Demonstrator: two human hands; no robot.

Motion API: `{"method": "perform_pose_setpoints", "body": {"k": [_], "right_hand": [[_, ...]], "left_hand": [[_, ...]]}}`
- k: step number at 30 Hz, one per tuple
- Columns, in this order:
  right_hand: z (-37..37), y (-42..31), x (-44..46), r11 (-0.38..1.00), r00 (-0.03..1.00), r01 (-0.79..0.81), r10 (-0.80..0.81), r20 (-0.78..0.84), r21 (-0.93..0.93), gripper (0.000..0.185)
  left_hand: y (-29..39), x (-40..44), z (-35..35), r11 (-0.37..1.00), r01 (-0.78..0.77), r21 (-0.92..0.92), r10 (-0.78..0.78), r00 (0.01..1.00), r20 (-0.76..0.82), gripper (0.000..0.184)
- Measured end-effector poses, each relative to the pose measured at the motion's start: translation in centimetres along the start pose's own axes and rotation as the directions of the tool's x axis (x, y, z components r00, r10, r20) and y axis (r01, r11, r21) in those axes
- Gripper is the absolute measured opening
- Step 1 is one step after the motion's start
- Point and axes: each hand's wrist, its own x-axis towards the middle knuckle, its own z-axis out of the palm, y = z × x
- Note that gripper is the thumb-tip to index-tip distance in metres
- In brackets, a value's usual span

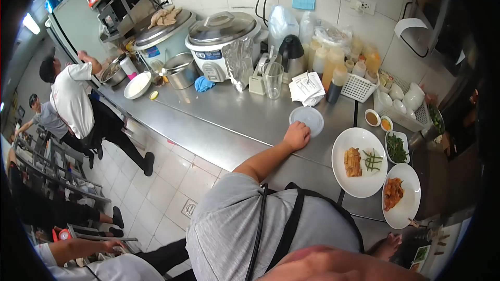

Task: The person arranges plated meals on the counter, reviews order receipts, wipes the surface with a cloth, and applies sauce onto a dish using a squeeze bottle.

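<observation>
I see my left arm (266,158) reaching forward, left hand (298,136) palm down; my right hand (389,245) sits low, partly visible.

Item: one round plastic piece (312,118), translucent and pale, with a circular rim showing; whether lid or shallow tub, I am not able to tell. Pose: it is lying flat on the steel bench (234,117). Contact: the left hand (297,135) is resting on its near edge, covering part of the rim. Place: it is sitting just in front of some white printed papers (306,88).
</observation>
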Motion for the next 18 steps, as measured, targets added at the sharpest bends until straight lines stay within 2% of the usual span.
{"method": "perform_pose_setpoints", "body": {"k": [3, 6, 12, 18], "right_hand": [[1.0, 0.9, 0.5, 0.998, 0.998, 0.067, -0.067, -0.005, -0.005, 0.046], [0.1, 0.0, -0.2, 0.999, 1.000, 0.001, -0.003, -0.029, -0.051, 0.046], [2.8, 2.0, 0.5, 0.995, 0.996, 0.040, -0.047, -0.080, -0.093, 0.046], [-1.1, -0.9, -0.4, 0.990, 0.997, -0.068, 0.072, 0.028, -0.121, 0.047]], "left_hand": [[-0.1, -0.1, -0.1, 1.000, 0.006, 0.002, -0.006, 1.000, 0.008, 0.010], [-0.1, -0.1, 0.0, 1.000, 0.017, 0.019, -0.017, 0.999, 0.033, 0.010], [0.4, 0.0, -0.3, 0.998, 0.028, 0.054, -0.031, 0.998, 0.057, 0.009], [0.4, 0.1, -0.2, 0.999, 0.016, 0.046, -0.019, 0.998, 0.054, 0.008]]}}
